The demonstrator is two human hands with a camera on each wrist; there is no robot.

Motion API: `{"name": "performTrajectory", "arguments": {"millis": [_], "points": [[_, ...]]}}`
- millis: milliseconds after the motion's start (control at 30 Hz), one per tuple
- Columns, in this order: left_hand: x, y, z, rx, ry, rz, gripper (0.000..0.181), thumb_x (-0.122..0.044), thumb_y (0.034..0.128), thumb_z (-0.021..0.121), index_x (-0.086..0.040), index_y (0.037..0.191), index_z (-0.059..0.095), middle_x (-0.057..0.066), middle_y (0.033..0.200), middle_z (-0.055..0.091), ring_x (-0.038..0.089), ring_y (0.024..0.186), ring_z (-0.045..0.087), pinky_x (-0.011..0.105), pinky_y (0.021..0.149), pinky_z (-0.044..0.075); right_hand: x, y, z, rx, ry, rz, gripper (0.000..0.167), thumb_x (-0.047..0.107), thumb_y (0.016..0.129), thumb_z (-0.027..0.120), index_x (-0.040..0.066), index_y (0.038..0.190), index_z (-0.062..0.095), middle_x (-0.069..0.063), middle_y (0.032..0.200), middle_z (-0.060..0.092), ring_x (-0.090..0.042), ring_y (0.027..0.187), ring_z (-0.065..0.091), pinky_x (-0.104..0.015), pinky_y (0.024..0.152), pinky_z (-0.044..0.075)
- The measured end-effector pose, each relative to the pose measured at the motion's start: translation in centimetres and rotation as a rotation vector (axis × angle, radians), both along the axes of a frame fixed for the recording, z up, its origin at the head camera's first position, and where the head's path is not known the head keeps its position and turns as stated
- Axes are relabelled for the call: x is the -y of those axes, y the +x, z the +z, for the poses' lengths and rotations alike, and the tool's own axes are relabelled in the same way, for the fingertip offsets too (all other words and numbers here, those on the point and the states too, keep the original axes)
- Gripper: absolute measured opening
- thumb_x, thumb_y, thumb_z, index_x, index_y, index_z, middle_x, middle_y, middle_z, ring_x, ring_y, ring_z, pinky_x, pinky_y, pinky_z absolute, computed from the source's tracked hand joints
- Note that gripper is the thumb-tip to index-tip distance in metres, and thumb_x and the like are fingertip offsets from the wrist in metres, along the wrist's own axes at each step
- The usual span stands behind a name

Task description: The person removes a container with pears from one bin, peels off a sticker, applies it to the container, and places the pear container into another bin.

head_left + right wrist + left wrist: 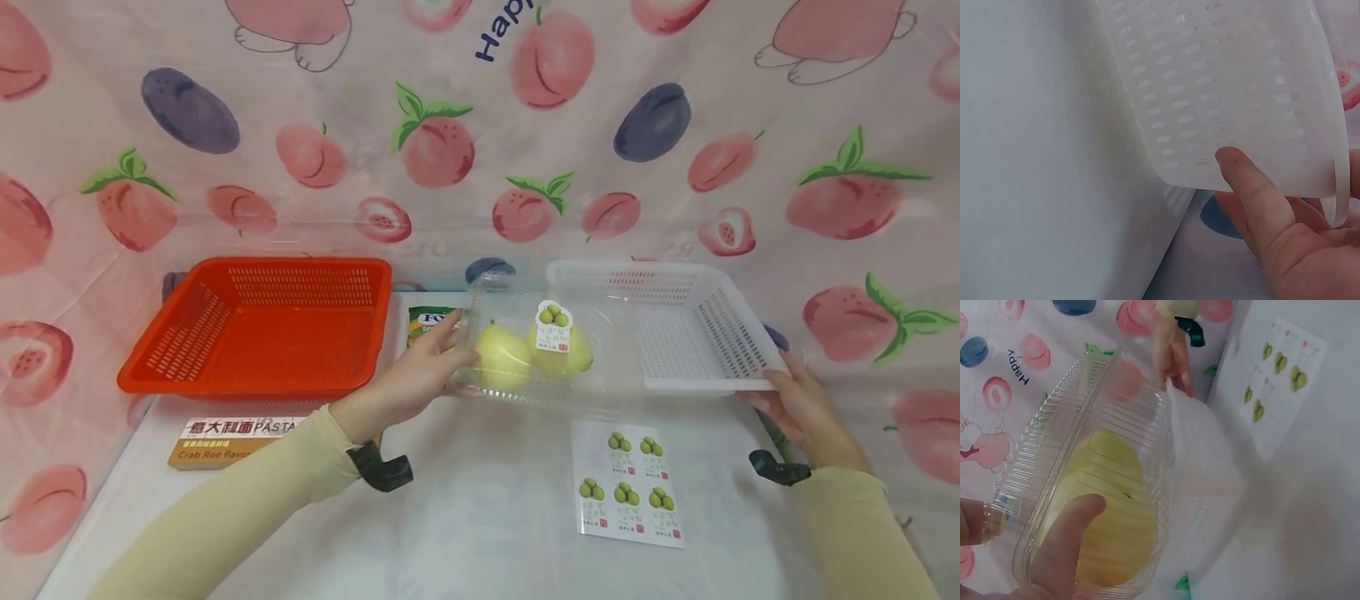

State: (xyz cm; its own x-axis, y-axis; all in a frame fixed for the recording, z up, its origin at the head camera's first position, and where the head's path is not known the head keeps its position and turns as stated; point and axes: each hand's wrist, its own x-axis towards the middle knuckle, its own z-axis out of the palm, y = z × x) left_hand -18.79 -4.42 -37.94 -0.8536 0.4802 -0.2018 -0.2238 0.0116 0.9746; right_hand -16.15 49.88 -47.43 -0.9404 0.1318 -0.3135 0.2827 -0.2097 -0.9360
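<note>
My left hand [408, 373] grips the left end of a clear plastic clamshell box [562, 393], its thumb on the near wall. Inside lie two yellow-green pears [504, 354]; in the left wrist view one pear [1110, 506] shows through the ribbed plastic. A white pear label [553, 332] sits on top of the box. The box is held in front of the left part of a white slotted basket [708, 385], partly covering it. My right hand [806, 408] holds that basket at its front right corner; in the right wrist view fingers curl round the rim [1341, 181].
An orange-red basket [255, 387] stands at the left, with a pasta box [225, 442] in front of it. A green packet [427, 323] lies behind my left hand. On the white table [480, 517] lies a sheet of several pear stickers [628, 487]. Fruit-print cloth [450, 200] hangs behind.
</note>
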Motion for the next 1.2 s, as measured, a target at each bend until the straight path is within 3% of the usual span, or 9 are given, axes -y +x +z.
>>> {"name": "performTrajectory", "arguments": {"millis": [200,367,500,767,900,1000,1200], "points": [[-5.0,-3.3,0.7,0.054,0.084,0.02,0.084,-0.004,0.0938,0.055,-0.019,0.158,0.002,0.009,0.161,0.014,0.029,0.138,0.033,0.041,0.078,0.057,0.3,-0.2,0.1,-0.018,0.01,0.014,0.071,0.018,0.105,0.047,0.026,0.158,0.0,-0.011,0.156,0.011,-0.005,0.095,0.064,-0.043,0.095,0.039],[-9.2,-5.7,1.0,0.067,0.104,0.037,0.084,-0.003,0.0926,0.055,-0.018,0.158,0.004,0.011,0.161,0.013,0.028,0.138,0.034,0.04,0.076,0.058,0.6,-0.2,0.0,-0.07,0.018,0.029,0.068,0.016,0.106,0.044,0.021,0.158,0.001,-0.015,0.153,0.014,-0.005,0.097,0.064,-0.038,0.089,0.048],[-12.2,-7.0,0.7,0.086,0.117,0.072,0.084,-0.002,0.0917,0.055,-0.015,0.158,0.006,0.013,0.16,0.015,0.029,0.133,0.04,0.038,0.074,0.058,0.8,-0.4,-0.1,-0.09,0.061,0.023,0.066,0.016,0.106,0.042,0.02,0.158,0.002,-0.019,0.151,0.016,-0.005,0.094,0.065,-0.034,0.08,0.055],[-16.9,-8.6,-0.7,0.086,0.08,0.089,0.085,-0.005,0.0896,0.056,-0.015,0.158,0.007,0.011,0.159,0.019,0.029,0.107,0.06,0.039,0.072,0.059,0.7,-0.5,0.0,-0.074,0.113,0.013,0.065,0.018,0.107,0.04,0.021,0.158,0.002,-0.022,0.152,0.009,-0.004,0.089,0.065,-0.034,0.08,0.055],[-18.8,-9.2,-1.4,0.069,0.07,0.099,0.084,-0.006,0.0891,0.056,-0.012,0.158,0.008,0.012,0.158,0.02,0.026,0.094,0.064,0.037,0.069,0.059,0.7,-0.5,0.2,-0.062,0.116,0.009,0.065,0.02,0.107,0.041,0.022,0.158,0.002,-0.022,0.153,0.007,-0.003,0.089,0.064,-0.042,0.091,0.043],[-20.2,-9.4,-2.2,0.074,0.032,0.126,0.084,-0.006,0.0891,0.057,-0.009,0.157,0.008,0.014,0.158,0.02,0.029,0.086,0.067,0.034,0.067,0.059,0.7,-0.3,0.2,-0.057,0.123,0.006,0.065,0.021,0.107,0.041,0.024,0.158,0.002,-0.022,0.153,0.007,-0.002,0.088,0.063,-0.043,0.091,0.036],[-22.6,-8.8,-3.7,0.084,-0.113,0.183,0.08,-0.008,0.0911,0.058,-0.009,0.157,0.012,0.016,0.155,0.026,0.033,0.082,0.069,0.035,0.074,0.058,0.2,0.5,-0.3,-0.078,0.115,-0.001,0.064,0.018,0.106,0.042,0.022,0.159,0.005,-0.02,0.151,0.012,-0.001,0.089,0.063,-0.037,0.084,0.05]]}}
